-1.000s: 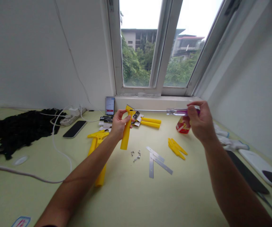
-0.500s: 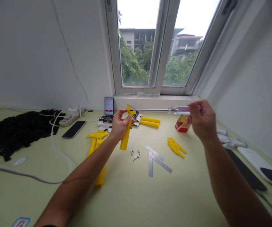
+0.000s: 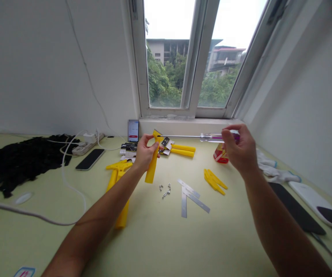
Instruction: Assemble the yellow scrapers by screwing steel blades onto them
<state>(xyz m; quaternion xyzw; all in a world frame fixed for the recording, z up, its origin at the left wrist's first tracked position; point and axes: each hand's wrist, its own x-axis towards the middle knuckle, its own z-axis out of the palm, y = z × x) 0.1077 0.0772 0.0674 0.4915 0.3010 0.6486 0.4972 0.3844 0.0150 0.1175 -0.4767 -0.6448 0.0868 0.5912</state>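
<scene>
Your right hand [image 3: 239, 148] pinches the screwdriver [image 3: 183, 136] by its clear handle, shaft level, tip just beside the top of the yellow plastic bar [image 3: 151, 173], held upright in your left hand's [image 3: 144, 154] curled fingers.

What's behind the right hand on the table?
A red-and-white container stands there, behind the right hand. The hand covers its top, so its cap and upper part cannot be seen.
</scene>
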